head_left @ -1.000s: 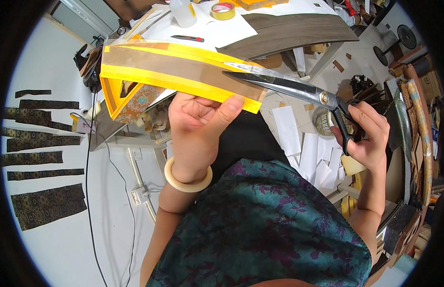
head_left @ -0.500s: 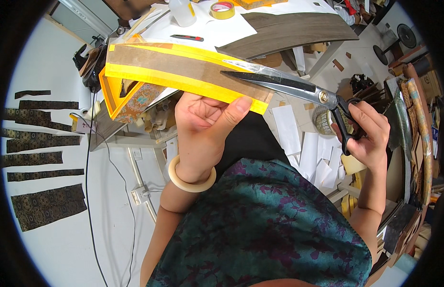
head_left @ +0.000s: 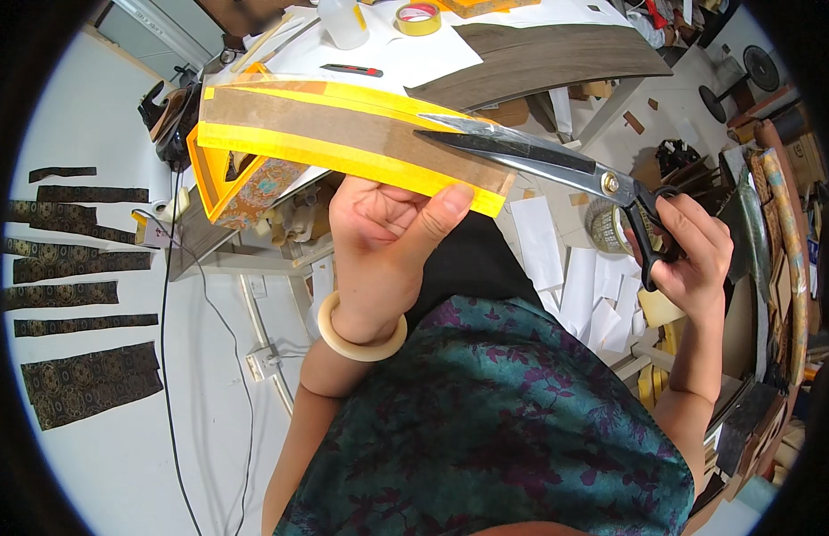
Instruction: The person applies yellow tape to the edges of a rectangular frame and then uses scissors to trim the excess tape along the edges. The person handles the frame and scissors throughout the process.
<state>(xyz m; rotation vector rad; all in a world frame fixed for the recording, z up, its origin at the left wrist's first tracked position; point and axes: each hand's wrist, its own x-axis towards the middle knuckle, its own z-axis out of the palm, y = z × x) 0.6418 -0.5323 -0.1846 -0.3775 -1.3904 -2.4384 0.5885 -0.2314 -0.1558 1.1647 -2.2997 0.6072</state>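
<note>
A long brown strip with yellow edging (head_left: 316,123) is raised above the front of the table. My left hand (head_left: 387,214) pinches its lower right edge, thumb on the near face and fingers behind. In my right hand (head_left: 696,250) are large scissors (head_left: 557,159) with black handles and steel blades, fingers wrapped through the loops. The blades point left and lie over the strip's right part, slightly parted near its upper edge. Whether they bite into the edging, I cannot tell. A cream bangle (head_left: 361,350) circles my left wrist.
An orange box with a patterned side (head_left: 253,192) stands behind the strip's left end. On the table lie a utility knife (head_left: 352,71), a tape roll (head_left: 418,18), a plastic bottle (head_left: 345,25) and a dark curved board (head_left: 539,58). Patterned fabric pieces (head_left: 91,384) hang left; paper scraps (head_left: 580,286) lie below.
The scissors have closed slightly along the strip's upper edge. Both hands and the strip have otherwise barely shifted, a touch to the right.
</note>
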